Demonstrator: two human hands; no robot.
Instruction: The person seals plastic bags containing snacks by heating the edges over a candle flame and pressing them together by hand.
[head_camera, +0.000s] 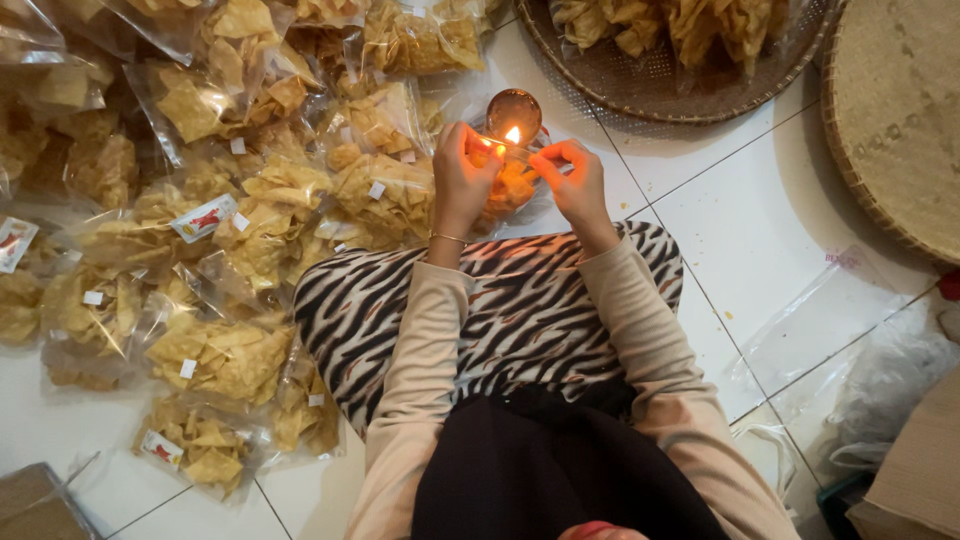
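My left hand (461, 176) and my right hand (577, 182) pinch the top edge of a clear plastic bag of yellow chips (510, 184) between them. The bag's edge is held up to the flame (513, 134) of a small round oil lamp (514, 112) on the white tiled floor, just beyond my hands. Both hands are closed on the plastic, thumbs and fingertips together. My knees, under a zebra-striped cloth (500, 310), lie right below the bag.
Several sealed bags of chips (230, 250) are piled on the floor to the left. A woven tray of loose chips (680, 60) sits at the top. Another woven tray (895, 120) is at the right edge. Empty clear bags (820, 310) lie at right.
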